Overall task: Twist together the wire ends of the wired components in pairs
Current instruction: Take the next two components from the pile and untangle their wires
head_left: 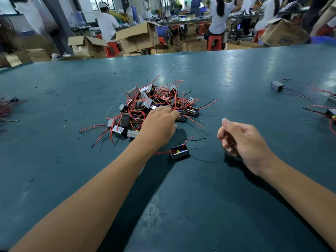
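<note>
Your left hand (160,122) reaches out over the near edge of the pile (154,104) of small boxes with red and black wires. It lies palm down on the pile, with the fingers (169,111) stretched forward and touching the boxes and wires there. You cannot tell if those fingers have hold of anything, because the back of the hand hides them.

Your right hand (241,140) is off to the right, well apart from the left one. It floats just above the table (236,197), with the thumb (229,123) up and the fingers loosely curled. A tiny thin thing shows by the fingertips, too small to tell what it is.

One box (180,151) sits alone on the table, between your two hands and nearer to you than the pile. Its open side faces up, with something yellow inside. A red wire (161,152) runs out of it to the left, under your left wrist. A black wire (196,139) and a short red one stick out on its far side.

Far to the right, another box (276,86) lies by itself with dark wires trailing off. A few more boxes (331,111) with wires lie at the right edge. A bunch of wires (6,108) lies at the left edge.

Behind the table are brown cartons (138,37), red stools (214,42) and people working at benches.
</note>
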`<state>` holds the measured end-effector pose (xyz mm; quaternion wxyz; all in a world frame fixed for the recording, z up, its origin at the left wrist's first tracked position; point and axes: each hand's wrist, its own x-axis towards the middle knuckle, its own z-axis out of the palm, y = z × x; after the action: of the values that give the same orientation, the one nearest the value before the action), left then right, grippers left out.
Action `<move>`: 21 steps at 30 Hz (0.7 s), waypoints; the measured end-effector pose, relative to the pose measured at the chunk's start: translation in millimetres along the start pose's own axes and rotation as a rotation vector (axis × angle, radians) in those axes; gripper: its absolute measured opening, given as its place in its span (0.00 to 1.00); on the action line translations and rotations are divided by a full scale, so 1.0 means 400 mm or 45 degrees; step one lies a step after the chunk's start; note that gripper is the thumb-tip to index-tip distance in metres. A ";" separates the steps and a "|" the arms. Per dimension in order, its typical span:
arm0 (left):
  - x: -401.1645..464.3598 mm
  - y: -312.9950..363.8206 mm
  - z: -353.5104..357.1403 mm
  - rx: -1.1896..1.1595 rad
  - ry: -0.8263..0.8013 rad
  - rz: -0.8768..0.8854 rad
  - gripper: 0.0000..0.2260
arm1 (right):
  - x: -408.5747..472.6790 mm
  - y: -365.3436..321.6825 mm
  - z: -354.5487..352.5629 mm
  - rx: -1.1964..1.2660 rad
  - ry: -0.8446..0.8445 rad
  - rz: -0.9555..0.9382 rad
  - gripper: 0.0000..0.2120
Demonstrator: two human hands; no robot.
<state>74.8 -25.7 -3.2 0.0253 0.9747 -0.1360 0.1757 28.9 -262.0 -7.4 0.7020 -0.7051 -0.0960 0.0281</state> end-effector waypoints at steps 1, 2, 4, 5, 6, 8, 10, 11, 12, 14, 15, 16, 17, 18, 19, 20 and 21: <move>0.019 -0.001 0.005 0.033 -0.027 0.031 0.14 | 0.001 0.001 0.001 0.000 -0.002 -0.002 0.21; 0.038 -0.002 0.011 0.064 -0.048 0.060 0.16 | 0.002 0.002 0.000 0.001 -0.002 -0.003 0.21; 0.071 -0.007 0.024 0.143 -0.115 0.103 0.18 | 0.003 0.004 -0.001 -0.002 -0.003 0.003 0.21; 0.083 -0.010 0.032 0.185 -0.156 0.124 0.19 | 0.004 0.005 -0.003 -0.002 -0.004 0.004 0.21; 0.093 -0.012 0.037 0.212 -0.188 0.142 0.19 | 0.005 0.006 -0.004 -0.001 -0.005 0.001 0.21; 0.108 -0.012 0.041 0.212 -0.210 0.170 0.20 | 0.006 0.005 -0.005 0.003 -0.004 -0.003 0.22; 0.121 -0.010 0.036 0.214 -0.181 0.209 0.18 | 0.007 0.007 -0.006 0.005 0.001 -0.004 0.22; 0.125 -0.008 0.030 0.229 -0.169 0.233 0.17 | 0.008 0.008 -0.007 0.003 -0.001 -0.002 0.22; 0.129 -0.006 0.023 0.250 -0.170 0.256 0.17 | 0.009 0.009 -0.007 -0.003 -0.004 0.001 0.22; 0.135 0.000 0.009 0.284 -0.205 0.284 0.16 | 0.009 0.011 -0.008 -0.015 0.000 0.006 0.22; 0.138 0.003 0.000 0.282 -0.213 0.283 0.16 | 0.009 0.011 -0.008 -0.016 0.013 0.003 0.22; 0.142 0.007 -0.011 0.256 -0.199 0.268 0.16 | 0.010 0.011 -0.008 -0.015 0.031 -0.005 0.22; 0.145 0.012 -0.027 0.200 -0.160 0.240 0.16 | 0.012 0.012 -0.009 -0.014 0.053 -0.016 0.22; 0.150 0.019 -0.046 0.107 -0.096 0.200 0.18 | 0.014 0.014 -0.011 -0.013 0.078 -0.027 0.22; 0.155 0.027 -0.070 -0.027 -0.005 0.154 0.19 | 0.017 0.017 -0.014 -0.010 0.103 -0.041 0.22; 0.158 0.036 -0.096 -0.190 0.095 0.104 0.19 | 0.021 0.020 -0.017 -0.005 0.128 -0.057 0.22; 0.161 0.045 -0.124 -0.362 0.177 0.045 0.19 | 0.025 0.025 -0.019 0.000 0.154 -0.078 0.21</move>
<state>111.2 -54.8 65.8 0.1693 0.9442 -0.1744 0.2221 40.9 -267.8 -16.2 0.7069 -0.7024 -0.0750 -0.0359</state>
